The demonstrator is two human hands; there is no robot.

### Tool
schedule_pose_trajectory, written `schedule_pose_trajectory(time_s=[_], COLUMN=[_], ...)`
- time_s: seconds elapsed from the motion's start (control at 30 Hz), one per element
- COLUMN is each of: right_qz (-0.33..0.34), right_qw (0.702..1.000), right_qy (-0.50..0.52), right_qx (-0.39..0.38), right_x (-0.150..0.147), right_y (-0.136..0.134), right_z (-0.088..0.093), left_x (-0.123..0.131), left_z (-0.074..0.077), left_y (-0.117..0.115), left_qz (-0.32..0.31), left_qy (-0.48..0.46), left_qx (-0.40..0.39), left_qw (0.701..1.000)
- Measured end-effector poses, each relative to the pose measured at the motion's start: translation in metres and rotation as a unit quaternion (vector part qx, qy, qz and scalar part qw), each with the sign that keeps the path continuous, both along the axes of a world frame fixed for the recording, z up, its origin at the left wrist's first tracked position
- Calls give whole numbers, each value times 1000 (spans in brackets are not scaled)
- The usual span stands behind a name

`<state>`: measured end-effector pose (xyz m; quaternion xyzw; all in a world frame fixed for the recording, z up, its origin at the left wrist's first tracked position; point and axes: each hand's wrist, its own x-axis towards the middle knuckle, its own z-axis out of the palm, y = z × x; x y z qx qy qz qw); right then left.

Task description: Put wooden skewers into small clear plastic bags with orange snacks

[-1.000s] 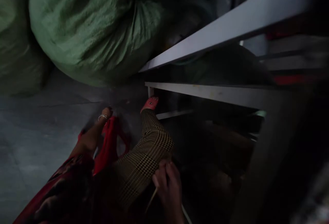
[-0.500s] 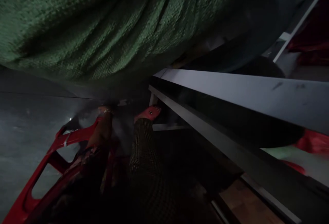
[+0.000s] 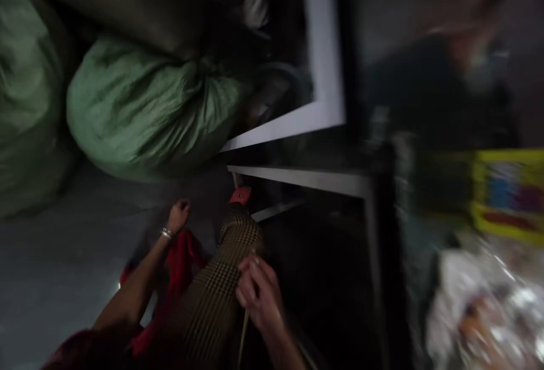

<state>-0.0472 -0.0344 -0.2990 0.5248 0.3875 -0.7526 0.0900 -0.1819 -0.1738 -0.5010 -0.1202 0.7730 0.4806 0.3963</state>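
Note:
My left hand (image 3: 178, 215), with a bracelet at the wrist, is held out over the floor with its fingers curled in; anything inside it is too dark to make out. Close to my checked trouser leg (image 3: 229, 262), my right hand (image 3: 259, 290) is closed in a pinch. A thin pale cord (image 3: 243, 336) runs down from beneath its fingers. Beyond the trouser leg shows my foot in a red shoe (image 3: 241, 195). Part of a red plastic stool (image 3: 185, 251) stands below my left hand, partly hidden by my arm and leg.
Large green woven sacks (image 3: 148, 109) lie ahead and to the left on the grey floor (image 3: 63, 279). A pale metal frame (image 3: 297, 174) stands ahead and right. Blurred clear plastic bags (image 3: 488, 302) and a yellow-edged package (image 3: 510, 194) are at the right.
The view has pulled back and turned, so the sacks look smaller and the right side shows. My right hand has come into view. My left hand now appears above the stool, nearer the camera.

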Motion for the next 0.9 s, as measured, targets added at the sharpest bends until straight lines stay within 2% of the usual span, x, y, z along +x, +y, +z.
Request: schedule_pose_trajectory(time_s=[0.07,0.13,0.17,0.23,0.3,0.33,0.4,0.47,0.57,0.67,0.8,0.9], right_qz=[-1,41,68,105,119,120,122,127,137,143,121,81], right_qw=[997,990,985,972,952,942,927,919,912,911,917,925], right_qy=[56,88,109,167,235,264,303,321,328,318,310,303], right_qx=[44,97,111,130,156,170,186,191,203,222,219,214], right_x=[-12,-22,-25,-25,-14,-5,23,60,126,186,234,252], right_y=[-19,-30,-33,-36,-42,-46,-55,-60,-60,-55,-45,-34], right_z=[-1,6,13,34,58,69,88,103,117,126,133,137], left_x=[-12,-25,-31,-38,-33,-24,2,34,79,110,127,129], left_z=[46,99,128,188,249,278,328,367,406,432,454,459], left_y=[-14,-24,-27,-29,-27,-25,-19,-10,9,31,64,90], left_qz=[-89,-199,-261,-400,-493,-516,-532,-529,-507,-497,-510,-513], left_qy=[52,114,147,208,231,229,219,213,235,270,265,238], left_qx=[7,26,38,86,143,168,206,224,244,262,239,223], left_qw=[995,973,953,888,827,808,792,790,792,782,783,794])
